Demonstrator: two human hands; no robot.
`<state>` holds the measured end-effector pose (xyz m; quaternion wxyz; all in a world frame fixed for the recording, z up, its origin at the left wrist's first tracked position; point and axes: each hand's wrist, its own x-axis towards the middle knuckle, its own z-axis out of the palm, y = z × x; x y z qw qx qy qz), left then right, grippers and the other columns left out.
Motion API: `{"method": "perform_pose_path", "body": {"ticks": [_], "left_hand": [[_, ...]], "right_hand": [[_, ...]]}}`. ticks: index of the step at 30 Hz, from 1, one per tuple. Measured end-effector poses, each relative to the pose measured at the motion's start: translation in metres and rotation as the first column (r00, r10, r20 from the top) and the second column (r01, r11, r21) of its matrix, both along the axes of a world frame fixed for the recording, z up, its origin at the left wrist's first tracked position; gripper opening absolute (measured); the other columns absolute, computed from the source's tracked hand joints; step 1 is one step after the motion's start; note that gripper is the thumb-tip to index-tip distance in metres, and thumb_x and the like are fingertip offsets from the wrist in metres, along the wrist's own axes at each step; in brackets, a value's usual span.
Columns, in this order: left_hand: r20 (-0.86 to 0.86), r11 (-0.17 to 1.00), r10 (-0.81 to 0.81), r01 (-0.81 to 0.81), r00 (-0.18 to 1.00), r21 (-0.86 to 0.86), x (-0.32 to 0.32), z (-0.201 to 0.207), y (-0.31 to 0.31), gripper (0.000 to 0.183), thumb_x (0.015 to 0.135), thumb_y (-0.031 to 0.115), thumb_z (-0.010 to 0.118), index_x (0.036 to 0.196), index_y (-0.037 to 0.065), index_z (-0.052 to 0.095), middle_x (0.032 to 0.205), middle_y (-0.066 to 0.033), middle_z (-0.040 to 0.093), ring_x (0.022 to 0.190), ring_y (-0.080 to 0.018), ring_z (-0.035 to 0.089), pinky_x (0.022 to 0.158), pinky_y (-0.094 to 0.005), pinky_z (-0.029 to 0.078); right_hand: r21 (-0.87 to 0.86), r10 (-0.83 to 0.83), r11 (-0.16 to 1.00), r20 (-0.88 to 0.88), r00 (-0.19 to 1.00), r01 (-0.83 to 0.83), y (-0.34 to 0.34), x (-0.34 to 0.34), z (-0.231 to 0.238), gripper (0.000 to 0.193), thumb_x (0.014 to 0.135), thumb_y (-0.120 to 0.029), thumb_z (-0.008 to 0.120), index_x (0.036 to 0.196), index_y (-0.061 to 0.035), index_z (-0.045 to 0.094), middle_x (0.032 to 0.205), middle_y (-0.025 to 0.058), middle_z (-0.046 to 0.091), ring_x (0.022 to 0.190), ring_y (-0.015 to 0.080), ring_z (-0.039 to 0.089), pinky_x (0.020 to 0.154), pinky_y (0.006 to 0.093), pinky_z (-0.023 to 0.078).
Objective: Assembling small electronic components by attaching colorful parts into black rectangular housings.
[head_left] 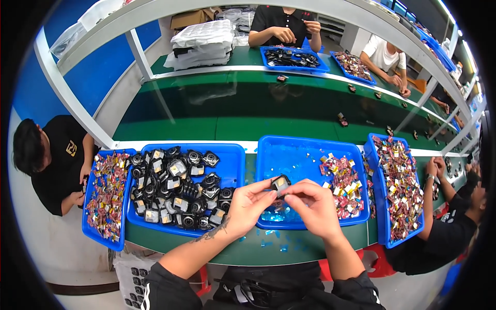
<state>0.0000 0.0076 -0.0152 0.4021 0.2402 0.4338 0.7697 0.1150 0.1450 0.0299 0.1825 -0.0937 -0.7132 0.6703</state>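
Here, in the head view, the left hand point(248, 205) pinches a black casing point(280, 184) between thumb and fingers; the right hand point(315, 204) has thumb and fingers drawn together at its right edge, though whether they grip it cannot be told. The casing is above a blue tray point(289, 155) with pink and yellow pieces point(345, 188) on its right side. Left of that, a second blue tray point(232, 166) holds many black units point(175, 186). On the far side, beyond the green belt point(191, 124), sits a co-worker point(271, 21).
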Motion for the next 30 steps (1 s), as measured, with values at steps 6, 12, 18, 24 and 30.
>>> {"method": "perform_pose_path", "body": {"ticks": [6,12,18,24,30], "left_hand": [[-0.131,1.0,0.017,-0.017,0.991,0.001,0.003,0.001,0.001,0.039,0.094,0.001,0.056,0.132,-0.008,0.05,0.123,-0.0135,0.06,0.11,-0.0182,0.06,0.096,-0.0315,0.05],[-0.202,1.0,0.014,-0.01,0.979,0.022,0.008,0.001,-0.001,0.04,0.095,-0.002,0.054,0.134,-0.007,0.047,0.125,-0.0145,0.059,0.112,-0.018,0.059,0.098,-0.0293,0.048],[-0.153,0.999,-0.034,0.034,0.988,-0.006,0.005,0.0,-0.001,0.041,0.095,-0.002,0.054,0.134,-0.008,0.047,0.125,-0.0145,0.059,0.113,-0.0184,0.059,0.098,-0.0296,0.048],[-0.197,1.0,0.013,-0.014,0.98,-0.003,0.008,-0.001,-0.002,0.04,0.095,-0.001,0.054,0.134,-0.007,0.047,0.125,-0.0139,0.059,0.112,-0.0174,0.059,0.097,-0.0292,0.048],[-0.132,1.0,0.023,-0.022,0.991,0.009,0.01,0.002,-0.003,0.04,0.095,-0.002,0.053,0.135,-0.007,0.048,0.126,-0.0145,0.059,0.114,-0.0181,0.058,0.097,-0.0296,0.048]], "right_hand": [[0.563,-0.211,0.791,-0.115,0.971,0.239,-0.01,-0.008,0.009,0.015,0.082,0.003,0.068,0.096,0.0005,0.07,0.084,0.0126,0.067,0.074,0.0232,0.067,0.064,0.0305,0.054],[0.546,-0.273,0.753,-0.249,0.929,0.367,-0.021,-0.01,-0.006,0.014,0.079,0.005,0.07,0.091,0.0003,0.065,0.081,0.0129,0.066,0.066,0.0226,0.065,0.058,0.0314,0.053],[0.53,-0.255,0.783,-0.204,0.945,0.325,-0.018,-0.006,-0.002,0.014,0.079,0.005,0.069,0.091,0.0009,0.063,0.079,0.0121,0.065,0.063,0.0214,0.064,0.058,0.0309,0.052],[0.585,-0.213,0.764,-0.171,0.962,0.273,-0.017,-0.009,-0.003,0.012,0.081,0.005,0.067,0.091,0.0014,0.063,0.079,0.0119,0.063,0.066,0.0211,0.064,0.058,0.031,0.051],[0.483,-0.241,0.819,-0.199,0.95,0.308,-0.018,-0.008,-0.001,0.011,0.081,0.004,0.068,0.091,0.0012,0.064,0.078,0.0128,0.064,0.062,0.0207,0.063,0.055,0.0307,0.049]]}}
